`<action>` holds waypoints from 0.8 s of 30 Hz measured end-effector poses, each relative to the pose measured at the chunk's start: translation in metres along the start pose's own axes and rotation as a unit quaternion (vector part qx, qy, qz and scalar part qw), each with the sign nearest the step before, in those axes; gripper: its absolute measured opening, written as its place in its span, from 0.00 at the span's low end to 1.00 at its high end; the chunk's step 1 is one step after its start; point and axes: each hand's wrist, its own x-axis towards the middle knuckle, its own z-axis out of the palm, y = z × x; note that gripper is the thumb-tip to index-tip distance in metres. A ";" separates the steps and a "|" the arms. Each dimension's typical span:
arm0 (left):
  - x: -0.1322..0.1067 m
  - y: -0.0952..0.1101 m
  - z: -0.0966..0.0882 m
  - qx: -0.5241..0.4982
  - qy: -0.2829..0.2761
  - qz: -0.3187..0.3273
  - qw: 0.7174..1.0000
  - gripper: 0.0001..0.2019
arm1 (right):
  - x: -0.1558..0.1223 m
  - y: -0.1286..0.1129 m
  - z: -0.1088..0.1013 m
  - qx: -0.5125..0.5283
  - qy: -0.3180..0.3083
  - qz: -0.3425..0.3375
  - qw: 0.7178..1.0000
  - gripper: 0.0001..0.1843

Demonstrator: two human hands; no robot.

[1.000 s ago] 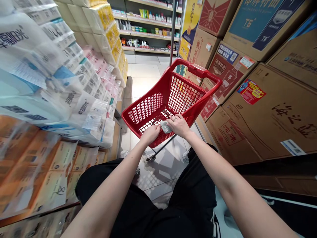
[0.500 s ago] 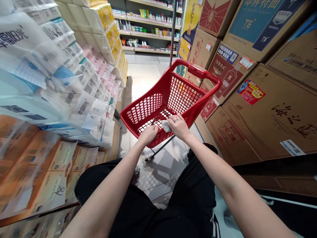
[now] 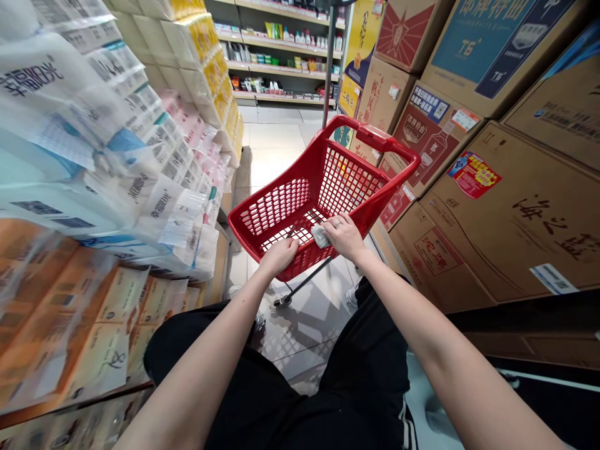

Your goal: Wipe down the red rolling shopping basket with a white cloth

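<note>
One pale cloth (image 3: 320,236), pinched in the right hand (image 3: 344,236), had shifted slightly rightward along the near rim of the red basket (image 3: 314,178), farther from the left hand (image 3: 280,255) gripping that rim, so it apparently covered another stretch.

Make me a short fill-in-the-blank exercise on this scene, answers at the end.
1. The shopping cart is ____ in colour.
2. The person's ____ hand holds a pale, crumpled cloth.
3. The plastic-wrapped packs are stacked on the person's ____ side.

Missing words: red; right; left.
</note>
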 end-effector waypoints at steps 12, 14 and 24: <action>-0.002 0.003 -0.002 -0.006 -0.007 -0.007 1.000 0.26 | -0.001 0.001 -0.004 0.012 -0.005 -0.015 1.000 0.15; -0.002 0.003 -0.003 -0.010 -0.005 -0.008 1.000 0.26 | 0.000 0.010 -0.006 0.003 -0.011 -0.023 1.000 0.15; 0.003 -0.002 0.001 -0.005 -0.009 0.003 1.000 0.26 | -0.003 0.007 0.002 0.005 0.042 0.054 0.998 0.15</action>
